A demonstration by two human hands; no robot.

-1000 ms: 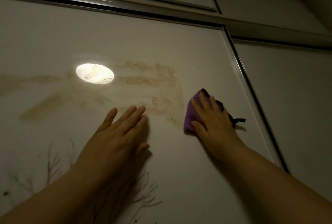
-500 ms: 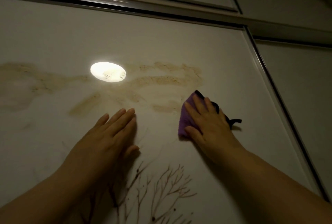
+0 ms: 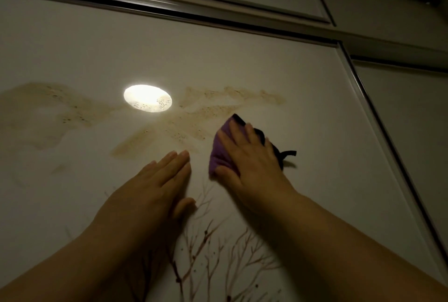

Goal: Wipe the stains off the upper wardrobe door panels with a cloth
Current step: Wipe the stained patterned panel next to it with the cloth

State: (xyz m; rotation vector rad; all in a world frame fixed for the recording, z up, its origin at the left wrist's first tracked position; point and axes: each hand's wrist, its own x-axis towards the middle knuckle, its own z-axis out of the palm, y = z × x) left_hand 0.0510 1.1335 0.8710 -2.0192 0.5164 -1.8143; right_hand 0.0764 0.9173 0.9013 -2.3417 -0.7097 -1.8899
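A pale wardrobe door panel (image 3: 242, 59) fills the view, smeared with brownish stains (image 3: 194, 122) in a band across its middle. My right hand (image 3: 252, 158) presses a purple cloth (image 3: 220, 149) flat against the panel, just below the right end of the stains; a dark strap of the cloth (image 3: 288, 153) sticks out to the right. My left hand (image 3: 155, 187) lies flat on the panel with fingers together, just left of the cloth, holding nothing.
A bright oval light spot (image 3: 148, 98) sits on the stained band. A metal top rail (image 3: 169, 11) and a slanted side frame (image 3: 378, 117) edge the panel; another door panel (image 3: 412, 112) lies to the right. A brown branch pattern (image 3: 218, 248) is printed below my hands.
The view has shifted left and up, so more stain shows on the left. My right hand has slid the cloth leftward along the stain; the stain's right lower part looks fainter.
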